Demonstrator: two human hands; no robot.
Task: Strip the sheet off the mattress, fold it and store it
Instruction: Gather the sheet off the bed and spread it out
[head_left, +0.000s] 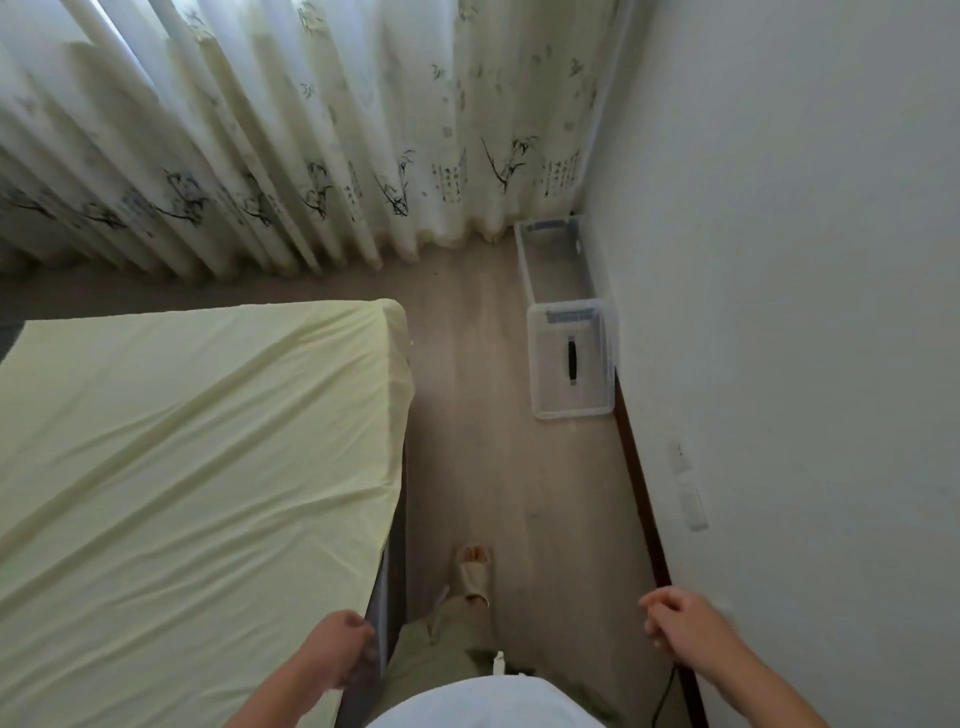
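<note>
Pale yellow, the sheet (197, 441) lay stretched over the mattress (387, 587). Our left hand (340, 649) curled its grip round the sheet's near edge; our right hand (680, 621) hung loosely curled, holding nothing, near the wall (805, 312).

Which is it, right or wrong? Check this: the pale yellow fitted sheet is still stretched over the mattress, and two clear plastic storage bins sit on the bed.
Wrong on one point. The head view shows the two clear plastic storage bins standing on the floor along the white wall, not on the bed. The pale yellow fitted sheet is indeed still stretched over the mattress.
</note>
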